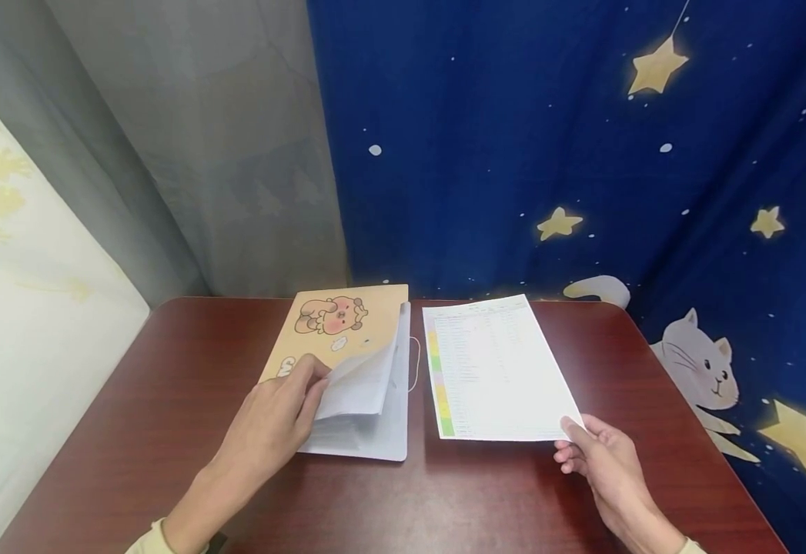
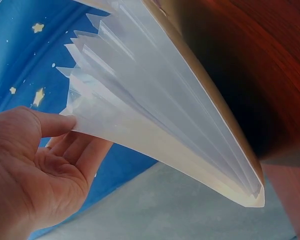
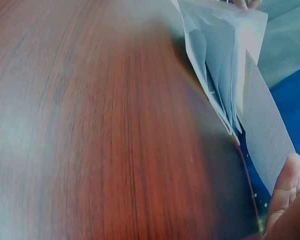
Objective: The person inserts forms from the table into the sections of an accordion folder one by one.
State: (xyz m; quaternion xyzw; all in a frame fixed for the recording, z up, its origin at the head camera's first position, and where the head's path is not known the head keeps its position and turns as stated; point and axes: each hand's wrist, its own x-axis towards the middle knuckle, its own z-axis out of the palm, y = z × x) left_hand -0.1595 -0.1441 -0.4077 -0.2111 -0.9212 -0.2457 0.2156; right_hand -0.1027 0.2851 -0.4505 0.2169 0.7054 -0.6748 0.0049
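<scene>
A tan folder (image 1: 347, 323) with a cartoon bear on its cover lies on the dark red table (image 1: 167, 400). My left hand (image 1: 274, 419) pinches the corner of its cover and lifts it, so the translucent pockets (image 2: 155, 105) fan apart. To its right a printed sheet (image 1: 496, 365) with a coloured strip down its left edge is held just above the table. My right hand (image 1: 603, 454) pinches its near right corner, thumb (image 3: 285, 185) on top. In the right wrist view the sheet (image 3: 265, 130) stands beside the fanned folder (image 3: 217, 65).
A blue curtain (image 1: 583, 154) with stars and a cat hangs behind and to the right of the table. Grey fabric (image 1: 222, 154) covers the back left, and a pale panel (image 1: 21, 308) runs along the left side.
</scene>
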